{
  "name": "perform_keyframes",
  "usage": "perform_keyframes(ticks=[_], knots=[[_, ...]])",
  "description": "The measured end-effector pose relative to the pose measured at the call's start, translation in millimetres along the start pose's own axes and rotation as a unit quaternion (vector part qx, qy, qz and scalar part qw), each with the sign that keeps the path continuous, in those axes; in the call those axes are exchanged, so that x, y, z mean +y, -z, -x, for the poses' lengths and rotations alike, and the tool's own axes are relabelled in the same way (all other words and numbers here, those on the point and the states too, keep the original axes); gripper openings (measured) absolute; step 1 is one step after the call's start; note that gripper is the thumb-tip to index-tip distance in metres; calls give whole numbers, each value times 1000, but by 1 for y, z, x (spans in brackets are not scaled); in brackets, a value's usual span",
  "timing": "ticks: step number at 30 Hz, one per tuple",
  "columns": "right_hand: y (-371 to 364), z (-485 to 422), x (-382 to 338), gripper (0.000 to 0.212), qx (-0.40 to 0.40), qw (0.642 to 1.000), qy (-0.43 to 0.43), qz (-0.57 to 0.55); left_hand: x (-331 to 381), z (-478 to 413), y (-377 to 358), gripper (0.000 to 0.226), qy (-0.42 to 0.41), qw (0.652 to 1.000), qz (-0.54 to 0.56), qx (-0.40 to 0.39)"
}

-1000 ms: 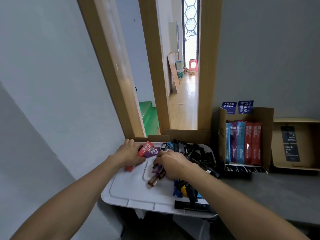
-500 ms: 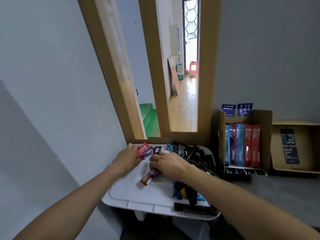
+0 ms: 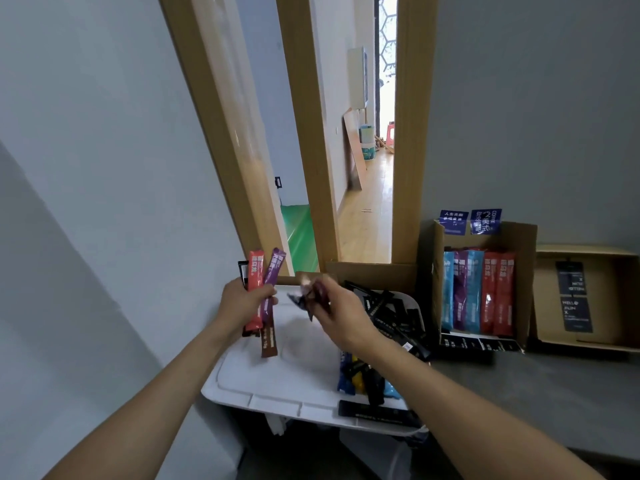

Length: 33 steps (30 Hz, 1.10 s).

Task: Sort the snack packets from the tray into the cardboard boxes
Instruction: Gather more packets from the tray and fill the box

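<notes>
Our left grip (image 3: 242, 303) clenches a fan of sticks above the tray (image 3: 263, 386), at its left edge: red packet (image 3: 256, 271), purple packet (image 3: 276, 268), brown packet (image 3: 269, 344) hanging lowest. We read it as batching colours so one trip fills the box. Our right grip (image 3: 341, 317) pinches a dark packet (image 3: 303, 299) over the tray's middle; it is blurred, probably purple. The black sticks (image 3: 384, 306) heap on the tray's right side. The cardboard box (image 3: 524, 271) right of the tray holds colours upright in rows.

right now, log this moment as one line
step: picking; left grip holds red packet, purple packet upright; right grip pinches blurred packet over tray; box partly filled
</notes>
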State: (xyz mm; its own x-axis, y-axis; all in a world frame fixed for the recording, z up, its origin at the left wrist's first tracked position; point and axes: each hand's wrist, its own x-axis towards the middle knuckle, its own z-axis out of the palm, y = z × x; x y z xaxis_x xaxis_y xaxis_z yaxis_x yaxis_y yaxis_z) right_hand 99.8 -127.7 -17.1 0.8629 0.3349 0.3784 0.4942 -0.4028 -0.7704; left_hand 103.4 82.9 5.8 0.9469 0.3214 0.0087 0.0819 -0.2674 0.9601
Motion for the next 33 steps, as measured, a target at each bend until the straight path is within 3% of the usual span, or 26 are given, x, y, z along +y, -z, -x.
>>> perform_keyframes(ticks=[1, 3, 5, 8, 13, 17, 22, 25, 28, 30, 33], knots=[[5, 1, -6, 11, 28, 991, -66, -110, 7, 8, -3, 24, 9, 999, 35, -14], [19, 4, -11, 5, 54, 938, -175, -295, 21, 26, -11, 18, 1, 996, 73, -58], [34, 12, -8, 11, 43, 892, -217, -394, 36, 43, -22, 22, -25, 989, 82, -123], [57, 28, -5, 18, 40, 856, -228, -463, 60, 67, -43, 31, -42, 979, 62, -188], [87, 59, 1, 23, 86, 835, -232, -492, 80, 91, -79, 42, -80, 969, -24, -234], [116, 84, 7, 30, 134, 831, -239, -484, 85, 99, -103, 36, -53, 973, 6, -225], [154, 115, 15, 22, 187, 885, -235, -356, 98, 96, -130, 40, -34, 986, 71, -149], [163, 123, 19, 30, 175, 906, -246, -297, 118, 97, -148, 42, -37, 978, 83, -188], [172, 126, 21, 25, 150, 928, -225, -255, 142, 105, -169, 41, -63, 965, 43, -251], [178, 129, 19, 15, 110, 926, -198, -301, 152, 106, -182, 46, -91, 964, 8, -250], [187, 134, 19, 25, 58, 891, -199, -404, 162, 103, -187, 47, -75, 959, 9, -274]])
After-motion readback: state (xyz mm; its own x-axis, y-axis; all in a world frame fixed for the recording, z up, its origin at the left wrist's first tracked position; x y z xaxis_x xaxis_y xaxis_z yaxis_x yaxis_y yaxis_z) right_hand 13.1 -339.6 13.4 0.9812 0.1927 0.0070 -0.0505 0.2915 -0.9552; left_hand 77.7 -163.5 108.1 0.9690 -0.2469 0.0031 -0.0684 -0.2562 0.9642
